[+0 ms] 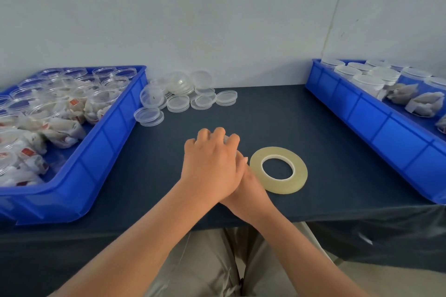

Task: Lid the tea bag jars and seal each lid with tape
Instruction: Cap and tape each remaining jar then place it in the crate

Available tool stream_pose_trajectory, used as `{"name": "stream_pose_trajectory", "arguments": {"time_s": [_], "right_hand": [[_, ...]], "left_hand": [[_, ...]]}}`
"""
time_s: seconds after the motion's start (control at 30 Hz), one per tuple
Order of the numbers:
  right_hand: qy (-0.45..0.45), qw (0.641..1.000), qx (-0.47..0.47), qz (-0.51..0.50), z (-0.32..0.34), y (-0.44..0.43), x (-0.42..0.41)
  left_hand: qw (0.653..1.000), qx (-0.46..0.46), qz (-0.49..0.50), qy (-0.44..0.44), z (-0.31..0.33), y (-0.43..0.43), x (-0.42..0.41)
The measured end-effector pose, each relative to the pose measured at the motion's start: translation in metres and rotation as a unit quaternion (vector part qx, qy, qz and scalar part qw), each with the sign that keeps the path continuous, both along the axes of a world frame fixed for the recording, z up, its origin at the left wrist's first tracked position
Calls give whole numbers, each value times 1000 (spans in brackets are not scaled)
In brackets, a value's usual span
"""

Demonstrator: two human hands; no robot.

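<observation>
Left hand (212, 164) clasps a clear jar (226, 139) beside the tape roll (287, 187); I cannot tell what the right hand (243, 188) grips, nor read the red tea-bag tags (73, 104).

Operator: Which zones of the counter (313, 128) admit a hand?

Technician: Two lanes. One runs between the left tray (115, 128) and the left hand (212, 164). The wider one runs between the tape roll (277, 187) and the right tray (362, 116), through to the wall (217, 31).

Operator: Obstructions?

Technician: Both tray walls stand raised and bound the sides. Loose lids (183, 96) heap at the back, just beside the left tray's far corner. The tape roll lies flat, just beside the right hand (246, 190). At centre the left hand covers the right hand and curls over a jar (226, 139), blocking that spot.
</observation>
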State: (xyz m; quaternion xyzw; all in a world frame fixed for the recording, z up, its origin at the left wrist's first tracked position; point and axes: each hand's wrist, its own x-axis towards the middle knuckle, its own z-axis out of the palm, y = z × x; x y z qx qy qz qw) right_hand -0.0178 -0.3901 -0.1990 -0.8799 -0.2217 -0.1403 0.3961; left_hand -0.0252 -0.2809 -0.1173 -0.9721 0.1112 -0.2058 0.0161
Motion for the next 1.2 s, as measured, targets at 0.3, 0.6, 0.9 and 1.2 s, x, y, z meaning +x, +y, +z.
{"name": "stream_pose_trajectory", "arguments": {"time_s": [0.3,0.6,0.9,1.2], "right_hand": [[47,998,10,-28,5,2,5],[139,976,143,92,13,-18,-6],[173,967,177,55,11,-17,-8],[93,984,142,48,7,-8,-7]], "left_hand": [[987,-80,-130,45,11,15,8],[895,-221,-340,186,20,46,15],[880,-403,-168,190,1,102,9],[926,-362,-10,106,2,11,-25]]}}
